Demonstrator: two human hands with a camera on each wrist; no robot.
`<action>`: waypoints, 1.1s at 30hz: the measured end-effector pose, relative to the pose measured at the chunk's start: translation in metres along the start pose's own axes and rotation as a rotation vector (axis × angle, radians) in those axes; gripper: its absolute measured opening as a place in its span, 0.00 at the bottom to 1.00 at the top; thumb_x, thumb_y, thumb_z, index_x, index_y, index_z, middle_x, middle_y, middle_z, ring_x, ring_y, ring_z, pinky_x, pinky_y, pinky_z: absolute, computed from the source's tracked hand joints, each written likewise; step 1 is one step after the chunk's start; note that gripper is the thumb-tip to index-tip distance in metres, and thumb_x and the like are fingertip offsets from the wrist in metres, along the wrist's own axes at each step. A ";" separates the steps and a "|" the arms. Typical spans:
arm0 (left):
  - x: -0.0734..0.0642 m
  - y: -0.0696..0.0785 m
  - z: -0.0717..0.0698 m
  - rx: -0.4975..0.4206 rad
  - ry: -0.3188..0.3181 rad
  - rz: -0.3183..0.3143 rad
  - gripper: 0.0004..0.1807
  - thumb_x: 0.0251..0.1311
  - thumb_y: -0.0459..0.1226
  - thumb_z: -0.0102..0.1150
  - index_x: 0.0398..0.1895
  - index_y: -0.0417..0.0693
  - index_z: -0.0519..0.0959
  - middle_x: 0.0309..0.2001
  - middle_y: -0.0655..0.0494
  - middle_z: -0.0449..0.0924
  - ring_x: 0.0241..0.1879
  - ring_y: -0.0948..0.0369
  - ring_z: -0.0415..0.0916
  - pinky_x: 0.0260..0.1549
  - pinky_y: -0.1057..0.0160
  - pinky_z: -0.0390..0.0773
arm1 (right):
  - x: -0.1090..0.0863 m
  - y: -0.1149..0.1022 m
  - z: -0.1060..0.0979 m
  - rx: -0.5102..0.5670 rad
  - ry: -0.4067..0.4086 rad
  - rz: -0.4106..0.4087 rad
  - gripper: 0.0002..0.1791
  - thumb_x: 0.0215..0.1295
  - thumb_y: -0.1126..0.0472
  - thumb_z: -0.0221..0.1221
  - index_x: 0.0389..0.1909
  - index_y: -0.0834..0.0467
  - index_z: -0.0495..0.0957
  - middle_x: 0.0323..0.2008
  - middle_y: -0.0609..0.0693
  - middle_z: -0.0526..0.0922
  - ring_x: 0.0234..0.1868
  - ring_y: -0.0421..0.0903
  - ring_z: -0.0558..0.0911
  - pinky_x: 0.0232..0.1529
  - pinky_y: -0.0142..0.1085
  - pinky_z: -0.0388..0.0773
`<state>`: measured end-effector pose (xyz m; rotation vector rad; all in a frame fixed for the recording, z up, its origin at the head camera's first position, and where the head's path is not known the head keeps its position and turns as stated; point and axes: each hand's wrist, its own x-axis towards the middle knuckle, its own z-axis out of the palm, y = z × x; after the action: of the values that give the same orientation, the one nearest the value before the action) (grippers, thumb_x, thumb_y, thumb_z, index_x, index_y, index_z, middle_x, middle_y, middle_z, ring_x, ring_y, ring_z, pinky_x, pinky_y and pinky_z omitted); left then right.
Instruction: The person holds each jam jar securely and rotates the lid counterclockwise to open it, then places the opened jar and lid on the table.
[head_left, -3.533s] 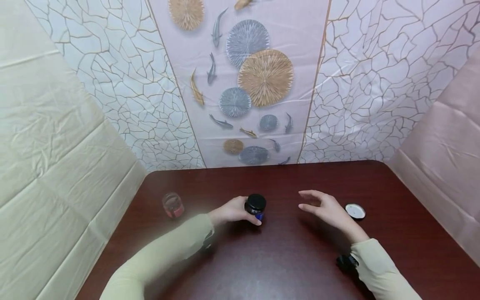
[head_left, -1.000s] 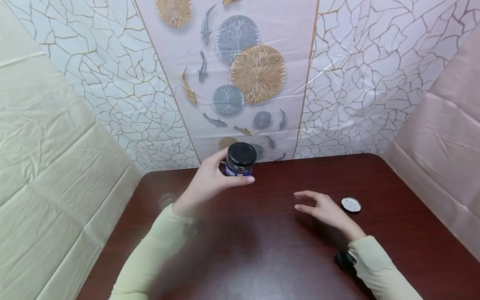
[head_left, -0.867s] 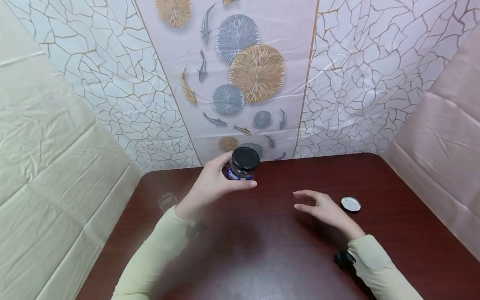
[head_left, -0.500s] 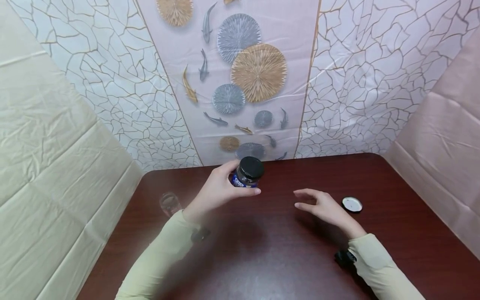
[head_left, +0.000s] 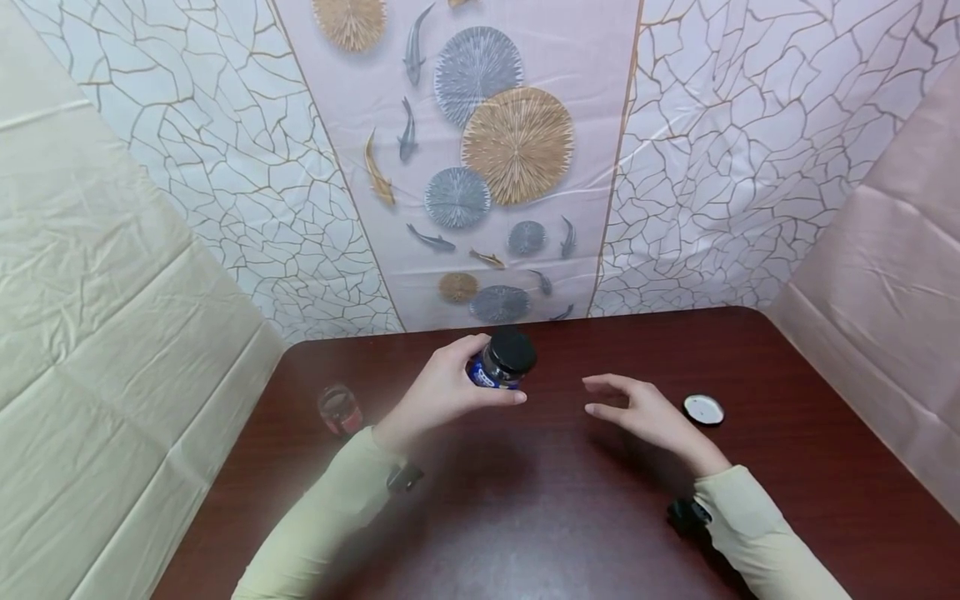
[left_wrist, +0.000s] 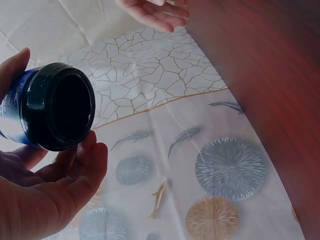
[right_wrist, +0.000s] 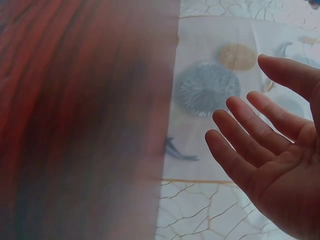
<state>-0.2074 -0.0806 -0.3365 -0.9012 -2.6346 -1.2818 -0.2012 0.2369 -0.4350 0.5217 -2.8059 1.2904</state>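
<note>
My left hand point(head_left: 442, 387) grips a small glass jar point(head_left: 495, 371) with a blue label and a black lid point(head_left: 512, 351), thumb on the near side and fingers round the far side. The jar is held above the table, tilted a little. In the left wrist view the jar's dark round end point(left_wrist: 72, 107) faces the camera, and the curled fingers point(left_wrist: 92, 160) show below it. My right hand point(head_left: 648, 414) hovers over the table to the right, apart from the jar, its fingers relaxed and holding nothing. The right wrist view shows its palm point(right_wrist: 290, 175).
On the dark red-brown table point(head_left: 570, 517), a clear jar point(head_left: 339, 410) with a red label stands at the left. A loose lid point(head_left: 703, 409) lies white side up beyond my right hand. Patterned cloth point(head_left: 517, 250) hangs at the back, with plain cloth at both sides.
Over the last second my left hand has lowered the jar and brought it slightly right; earlier it had lifted it from lower down. The right hand has hardly moved.
</note>
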 end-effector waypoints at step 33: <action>0.000 -0.004 0.004 0.041 -0.085 -0.002 0.33 0.44 0.60 0.77 0.53 0.59 0.79 0.43 0.70 0.79 0.43 0.66 0.75 0.45 0.60 0.78 | 0.003 -0.092 -0.004 0.045 0.047 -0.135 0.30 0.67 0.46 0.65 0.67 0.52 0.73 0.63 0.48 0.78 0.60 0.51 0.79 0.56 0.53 0.76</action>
<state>-0.2086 -0.0800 -0.3417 -0.9680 -2.7157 -1.2121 -0.1772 0.1835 -0.3641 0.6602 -2.6581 1.3235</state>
